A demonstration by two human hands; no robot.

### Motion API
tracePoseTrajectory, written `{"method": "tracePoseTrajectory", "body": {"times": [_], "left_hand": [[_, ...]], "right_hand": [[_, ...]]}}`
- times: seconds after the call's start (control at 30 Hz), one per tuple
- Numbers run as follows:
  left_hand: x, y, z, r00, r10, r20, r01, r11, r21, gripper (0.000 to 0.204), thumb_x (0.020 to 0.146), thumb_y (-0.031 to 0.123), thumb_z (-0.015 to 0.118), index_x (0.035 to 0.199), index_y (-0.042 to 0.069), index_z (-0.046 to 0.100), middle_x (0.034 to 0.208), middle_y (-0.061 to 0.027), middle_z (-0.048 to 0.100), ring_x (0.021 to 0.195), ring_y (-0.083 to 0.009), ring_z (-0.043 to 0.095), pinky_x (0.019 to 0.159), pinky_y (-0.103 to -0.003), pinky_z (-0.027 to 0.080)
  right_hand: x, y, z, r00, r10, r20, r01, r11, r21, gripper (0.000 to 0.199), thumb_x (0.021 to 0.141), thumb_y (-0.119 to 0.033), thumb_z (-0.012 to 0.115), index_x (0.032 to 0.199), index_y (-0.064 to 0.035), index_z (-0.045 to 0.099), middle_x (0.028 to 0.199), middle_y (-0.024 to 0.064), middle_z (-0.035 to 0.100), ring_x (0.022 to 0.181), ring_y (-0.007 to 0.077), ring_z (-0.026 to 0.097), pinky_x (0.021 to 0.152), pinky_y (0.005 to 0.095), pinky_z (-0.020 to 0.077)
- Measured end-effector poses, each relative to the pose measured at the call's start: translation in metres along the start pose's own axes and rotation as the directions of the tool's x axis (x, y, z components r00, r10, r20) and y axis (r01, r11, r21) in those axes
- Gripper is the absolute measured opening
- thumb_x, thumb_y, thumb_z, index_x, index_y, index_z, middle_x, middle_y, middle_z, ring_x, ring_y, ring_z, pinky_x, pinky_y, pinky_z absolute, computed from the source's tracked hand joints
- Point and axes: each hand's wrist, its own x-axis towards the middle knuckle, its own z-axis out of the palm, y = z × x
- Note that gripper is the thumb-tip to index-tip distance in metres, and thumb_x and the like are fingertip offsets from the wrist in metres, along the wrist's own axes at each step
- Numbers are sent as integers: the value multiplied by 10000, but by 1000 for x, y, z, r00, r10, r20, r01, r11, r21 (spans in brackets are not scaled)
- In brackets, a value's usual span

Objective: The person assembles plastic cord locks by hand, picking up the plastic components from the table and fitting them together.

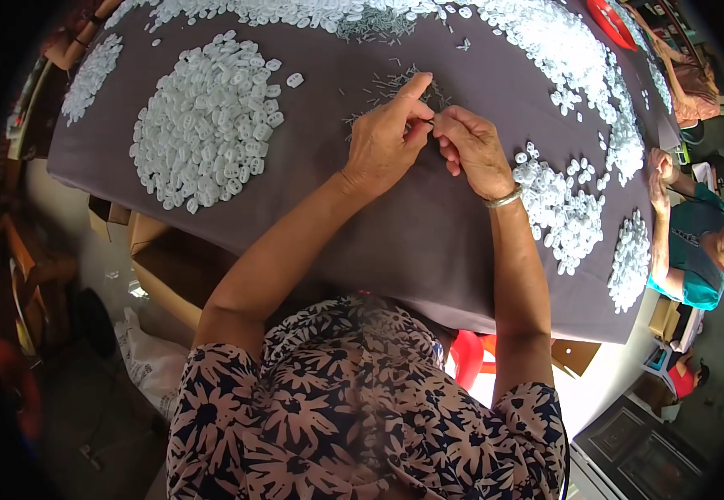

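Observation:
Above the dark cloth-covered table, my two hands meet at the fingertips. My left hand (384, 140) has its index finger raised and its thumb tip closed against the other fingers. My right hand (476, 148), with a bracelet at the wrist, pinches thumb against fingers. A tiny dark piece (429, 122) shows between the fingertips; its kind is too small to make out. Just behind the hands lies a scatter of small grey pins (391, 86), partly hidden by them. To the left is a large heap of white oval plastic pieces (204, 125), and nearer the right hand a smaller pile of white pieces (564, 212).
More white pieces (545, 46) run along the far and right sides of the tablecloth (312, 225). A second bunch of grey pins (376, 27) lies at the back, and a red tray (614, 25) at far right. Other people sit around the table. A cardboard box (174, 267) stands below left.

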Motion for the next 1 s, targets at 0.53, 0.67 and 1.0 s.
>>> {"method": "tracePoseTrajectory", "body": {"times": [0.53,0.67,1.0], "left_hand": [[4,-10,-2,968,-227,104,249,880,-404,662,834,-60,639,1393,20,294,888,-43,652,808,-100,633,740,-238,530],[5,-11,-4,971,-208,119,237,911,-339,659,838,-58,636,1394,27,293,879,-37,636,799,-93,618,734,-233,518],[11,-8,-11,939,-233,254,332,806,-490,534,881,-5,602,1363,43,375,863,-25,603,744,-89,575,672,-220,496]], "right_hand": [[4,8,3,1000,-21,-15,21,999,39,236,948,-259,562,823,-63,604,653,-29,504,532,24,440,423,178,352],[4,10,4,987,-159,-22,157,984,-82,267,972,-294,532,833,-72,581,643,-42,451,531,21,399,442,182,340],[8,19,9,894,-448,-11,432,868,-244,289,1005,-310,466,842,-85,545,628,-46,411,527,31,385,466,188,346]]}}
